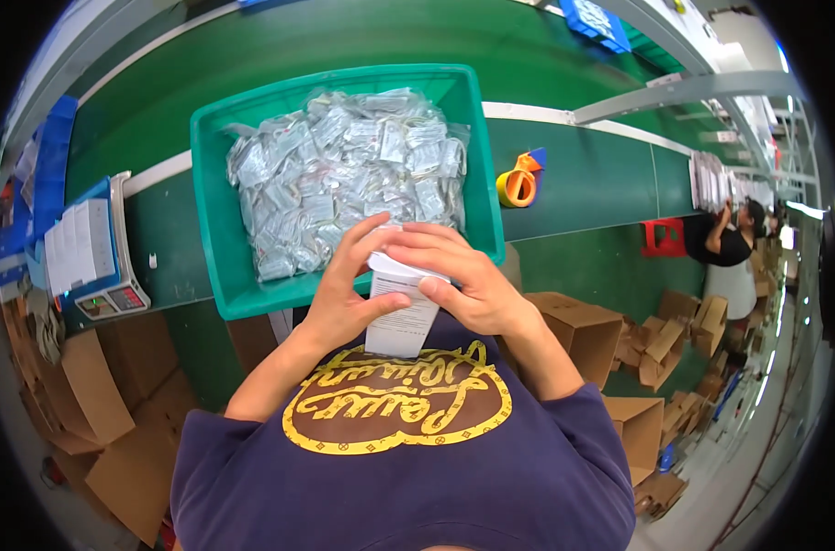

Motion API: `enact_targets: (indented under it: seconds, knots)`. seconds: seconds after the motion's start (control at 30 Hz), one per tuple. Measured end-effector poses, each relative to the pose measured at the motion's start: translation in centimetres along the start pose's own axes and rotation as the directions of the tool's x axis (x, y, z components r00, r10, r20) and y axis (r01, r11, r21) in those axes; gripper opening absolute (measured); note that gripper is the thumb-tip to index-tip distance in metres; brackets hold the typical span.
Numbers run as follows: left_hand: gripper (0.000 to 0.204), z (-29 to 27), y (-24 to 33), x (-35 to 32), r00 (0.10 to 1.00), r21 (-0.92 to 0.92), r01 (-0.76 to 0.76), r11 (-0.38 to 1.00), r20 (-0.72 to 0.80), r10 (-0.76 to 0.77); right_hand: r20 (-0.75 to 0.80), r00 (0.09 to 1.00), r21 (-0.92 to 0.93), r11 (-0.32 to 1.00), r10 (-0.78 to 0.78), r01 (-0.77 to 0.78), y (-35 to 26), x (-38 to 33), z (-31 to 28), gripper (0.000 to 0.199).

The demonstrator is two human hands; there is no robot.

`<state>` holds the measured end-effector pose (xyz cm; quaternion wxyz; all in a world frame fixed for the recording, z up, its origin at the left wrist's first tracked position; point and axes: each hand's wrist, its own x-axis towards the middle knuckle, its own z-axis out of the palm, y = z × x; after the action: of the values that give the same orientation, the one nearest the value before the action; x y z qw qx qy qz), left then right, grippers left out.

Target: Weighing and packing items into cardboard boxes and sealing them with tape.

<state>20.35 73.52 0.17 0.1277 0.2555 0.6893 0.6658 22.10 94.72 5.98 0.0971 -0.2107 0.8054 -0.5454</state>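
Observation:
Both of my hands are around a small white box [401, 320] with fine print on its side, held upright close to my chest. My left hand [349, 285] grips its left side, the thumb lying across the front. From the right, my right hand [468, 280] curves over the top end, its thumb near the upper edge and its fingers meeting those of the left. The box's top end is partly hidden by my fingers. Just beyond my hands stands a green plastic bin [202, 197], heaped with small clear plastic packets [344, 165].
A scale [114, 298] carrying a stack of white boxes [78, 248] stands at the left. Yellow and orange tape rolls [517, 187] lie right of the bin on the green bench [583, 174]. Cardboard boxes [578, 331] crowd both sides. Another person [734, 234] works far right.

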Motion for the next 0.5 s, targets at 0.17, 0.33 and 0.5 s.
enact_targets:
  seconds: [0.17, 0.33, 0.5]
  knots:
    - [0.085, 0.3, 0.7, -0.3, 0.997, 0.114, -0.070, 0.991, -0.025, 0.074, 0.080, 0.997, 0.015, 1.000, -0.007, 0.006, -0.2, 0.9, -0.8, 0.036]
    - [0.107, -0.4, 0.6, 0.4, 0.983, -0.182, 0.167, 0.969, -0.040, -0.177, 0.164, 0.983, -0.188, 0.981, 0.078, -0.047, -2.3, 4.0, -1.2, 0.032]
    - [0.105, 0.3, 0.4, -1.3, 0.977, -0.199, 0.204, 0.958, -0.024, -0.213, 0.245, 0.968, -0.051, 0.998, 0.051, -0.039, -1.1, 2.6, -1.4, 0.034]
